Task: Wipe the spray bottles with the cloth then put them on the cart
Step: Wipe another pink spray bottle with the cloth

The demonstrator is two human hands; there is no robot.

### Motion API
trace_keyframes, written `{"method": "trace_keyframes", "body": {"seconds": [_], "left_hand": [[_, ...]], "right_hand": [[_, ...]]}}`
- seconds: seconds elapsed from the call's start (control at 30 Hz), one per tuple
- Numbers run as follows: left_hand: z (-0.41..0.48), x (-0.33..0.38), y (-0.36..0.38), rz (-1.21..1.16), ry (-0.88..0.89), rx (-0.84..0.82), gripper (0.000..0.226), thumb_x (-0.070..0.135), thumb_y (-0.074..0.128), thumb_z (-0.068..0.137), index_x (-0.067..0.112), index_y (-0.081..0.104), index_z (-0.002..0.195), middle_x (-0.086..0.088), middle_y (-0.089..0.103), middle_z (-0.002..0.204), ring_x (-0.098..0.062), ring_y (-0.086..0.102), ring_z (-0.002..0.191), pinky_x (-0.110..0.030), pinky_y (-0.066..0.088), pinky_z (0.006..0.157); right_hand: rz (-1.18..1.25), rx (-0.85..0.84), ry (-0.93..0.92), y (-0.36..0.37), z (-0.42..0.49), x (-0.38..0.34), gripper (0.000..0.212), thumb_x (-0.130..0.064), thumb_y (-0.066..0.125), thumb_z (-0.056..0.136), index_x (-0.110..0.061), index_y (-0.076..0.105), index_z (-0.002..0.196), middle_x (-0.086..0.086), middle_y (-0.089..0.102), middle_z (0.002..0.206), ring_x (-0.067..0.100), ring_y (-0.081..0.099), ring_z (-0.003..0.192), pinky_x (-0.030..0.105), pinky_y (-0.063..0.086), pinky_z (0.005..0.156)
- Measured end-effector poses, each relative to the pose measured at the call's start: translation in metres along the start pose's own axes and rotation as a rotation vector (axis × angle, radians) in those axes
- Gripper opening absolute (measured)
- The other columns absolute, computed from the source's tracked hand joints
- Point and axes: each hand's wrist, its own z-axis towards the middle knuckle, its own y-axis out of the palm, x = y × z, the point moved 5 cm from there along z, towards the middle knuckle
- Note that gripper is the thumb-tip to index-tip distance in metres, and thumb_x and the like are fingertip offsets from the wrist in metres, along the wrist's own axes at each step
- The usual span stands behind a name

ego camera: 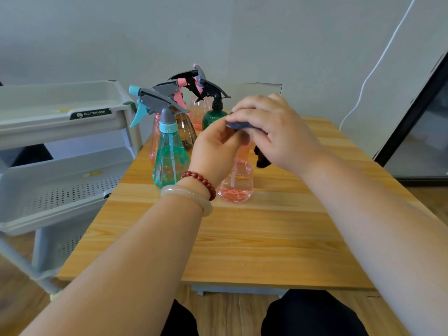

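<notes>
The wooden table (242, 238) is the landmark. Its near half is bare board, open right up to the front edge, and its right side is bare as well. Off its left edge stands the white tiered cart (60, 132); the two trays in view look empty, and the top one has a raised rim.

A pink spray bottle (236, 183) stands upright near the table's middle, a little pink liquid in its base. Its head is hidden under both hands. The left hand (215, 149), wrist wearing a red bead bracelet (201, 181) and a pale bangle (189, 196), comes up from the near-left and closes round the bottle's neck. The right hand (274, 128) arches over the top, fingers curled down and pinching a dark cloth (238, 125) against the bottle's head; a fold of cloth hangs below the palm.

Toward the table's far-left corner cluster the other bottles: a teal spray bottle (169, 161) nearest, a brown one (186, 130), a dark green one (213, 117) and more pink ones behind, set close together.
</notes>
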Motion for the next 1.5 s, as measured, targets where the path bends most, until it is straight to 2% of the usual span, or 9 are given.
{"method": "trace_keyframes", "body": {"seconds": [0.1, 0.57, 0.73, 0.9, 1.1, 1.27, 1.37, 1.43, 1.5], "left_hand": [[0.002, -0.001, 0.0, -0.04, -0.016, -0.008, 0.017, 0.007, 0.062, 0.095, 0.02, 0.068, 0.105, 0.007, 0.072, 0.089, 0.002, 0.069, 0.081, -0.012, 0.052, 0.074], [0.0, -0.005, -0.003, -0.016, 0.007, 0.002, 0.016, 0.005, 0.06, 0.095, 0.012, 0.07, 0.105, 0.003, 0.074, 0.089, -0.003, 0.07, 0.084, -0.017, 0.055, 0.076], [0.001, -0.003, -0.002, -0.055, -0.006, -0.006, 0.02, 0.008, 0.062, 0.095, 0.023, 0.068, 0.108, 0.01, 0.073, 0.089, -0.001, 0.07, 0.087, -0.015, 0.054, 0.08], [0.002, -0.005, -0.003, -0.004, 0.013, -0.006, 0.019, 0.006, 0.06, 0.096, 0.016, 0.069, 0.108, 0.003, 0.075, 0.093, -0.008, 0.071, 0.09, -0.023, 0.057, 0.084], [0.002, -0.005, -0.002, -0.051, -0.008, -0.023, 0.021, 0.009, 0.061, 0.096, 0.023, 0.067, 0.111, 0.009, 0.074, 0.094, -0.003, 0.071, 0.09, -0.02, 0.055, 0.086], [0.002, -0.002, -0.001, -0.01, 0.018, -0.023, 0.019, 0.008, 0.059, 0.097, 0.019, 0.068, 0.111, 0.009, 0.074, 0.093, -0.001, 0.07, 0.088, -0.017, 0.055, 0.081], [0.001, -0.003, 0.0, -0.028, -0.009, -0.029, 0.02, 0.011, 0.06, 0.097, 0.027, 0.065, 0.107, 0.009, 0.073, 0.093, -0.001, 0.07, 0.087, -0.018, 0.055, 0.082], [0.001, -0.001, -0.001, -0.045, -0.009, -0.041, 0.021, 0.009, 0.06, 0.097, 0.025, 0.065, 0.111, 0.009, 0.073, 0.093, 0.001, 0.069, 0.086, -0.015, 0.053, 0.079], [0.0, 0.0, -0.003, -0.043, -0.002, -0.046, 0.023, 0.009, 0.059, 0.098, 0.023, 0.065, 0.114, 0.009, 0.072, 0.093, 0.004, 0.068, 0.085, -0.011, 0.051, 0.076]], "right_hand": [[-0.006, 0.055, 0.095, -0.007, 0.002, 0.013, 0.028, -0.005, 0.051, 0.094, -0.012, 0.069, 0.115, 0.001, 0.065, 0.116, 0.034, 0.057, 0.1, 0.026, 0.037, 0.09], [-0.008, 0.042, -0.024, 0.003, -0.003, -0.009, 0.028, -0.008, 0.048, 0.096, -0.01, 0.072, 0.11, 0.004, 0.067, 0.114, 0.035, 0.055, 0.093, 0.031, 0.039, 0.087], [-0.043, 0.229, 0.246, -0.005, -0.004, 0.017, 0.028, -0.003, 0.049, 0.093, -0.011, 0.07, 0.11, 0.003, 0.066, 0.113, 0.037, 0.057, 0.099, 0.023, 0.036, 0.086], [-0.053, 0.191, 0.013, 0.009, -0.01, -0.006, 0.026, -0.002, 0.052, 0.095, -0.009, 0.071, 0.111, 0.007, 0.066, 0.116, 0.035, 0.056, 0.096, 0.035, 0.037, 0.099], [0.042, 0.398, 0.308, 0.007, -0.009, 0.009, 0.029, 0.003, 0.051, 0.09, -0.006, 0.07, 0.11, 0.007, 0.066, 0.113, 0.029, 0.06, 0.103, 0.036, 0.046, 0.093], [-0.011, 0.317, 0.168, 0.013, -0.017, 0.001, 0.031, -0.002, 0.051, 0.094, -0.007, 0.068, 0.118, 0.008, 0.064, 0.123, 0.032, 0.058, 0.105, 0.022, 0.037, 0.096], [0.056, 0.452, 0.349, 0.008, -0.016, 0.012, 0.031, 0.0, 0.051, 0.093, -0.006, 0.068, 0.118, 0.008, 0.063, 0.121, 0.021, 0.058, 0.111, 0.026, 0.045, 0.097], [0.137, 0.543, 0.402, 0.009, -0.02, 0.009, 0.028, 0.003, 0.055, 0.091, -0.003, 0.069, 0.116, 0.009, 0.059, 0.118, -0.001, 0.052, 0.109, 0.014, 0.042, 0.096], [0.186, 0.586, 0.415, 0.01, -0.028, 0.008, 0.026, 0.005, 0.059, 0.089, -0.001, 0.067, 0.112, 0.012, 0.056, 0.114, -0.004, 0.05, 0.104, 0.006, 0.038, 0.093]]}}
